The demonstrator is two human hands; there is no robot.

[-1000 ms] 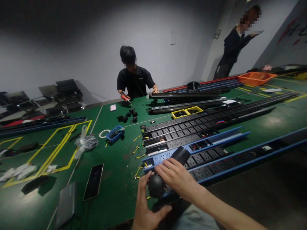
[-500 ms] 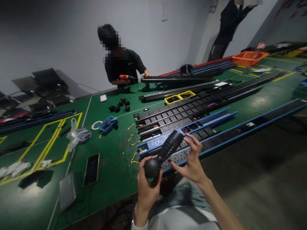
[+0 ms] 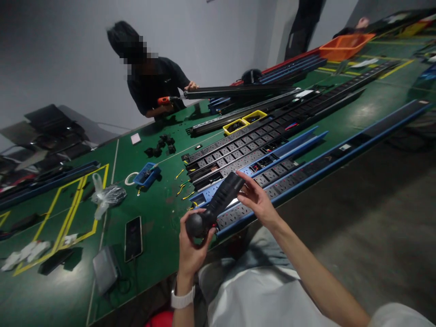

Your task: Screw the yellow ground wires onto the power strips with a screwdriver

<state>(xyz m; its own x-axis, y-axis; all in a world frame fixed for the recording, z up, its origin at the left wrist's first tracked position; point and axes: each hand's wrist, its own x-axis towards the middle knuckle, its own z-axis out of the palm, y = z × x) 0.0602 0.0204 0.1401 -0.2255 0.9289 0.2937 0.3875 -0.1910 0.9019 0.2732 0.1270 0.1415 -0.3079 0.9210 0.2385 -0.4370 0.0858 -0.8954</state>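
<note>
A black plug-like connector (image 3: 223, 196) with a rounded end is held above the near ends of the socket strips. My left hand (image 3: 193, 247) wraps its fingers and thumb round the rounded lower end. At the upper end, my right hand (image 3: 257, 200) touches the connector with its fingertips, fingers bent and close together. Beneath and beyond lie a blue-edged socket strip (image 3: 282, 185) and several black socket strips (image 3: 235, 147), with short yellow wires at their left ends.
Across the green table (image 3: 163, 254) a person (image 3: 156, 81) holds an orange power tool (image 3: 168, 99) at a black rail. A phone (image 3: 133, 238), a grey box (image 3: 105, 269), a blue tray (image 3: 147, 176) and a plastic bag (image 3: 108, 194) lie left; yellow trays (image 3: 235, 126) stand behind the strips.
The view has shifted, and the table things sit differently in it. My right hand has come from spread fingers beside the connector to fingertips at its upper end. My left hand keeps its hold.
</note>
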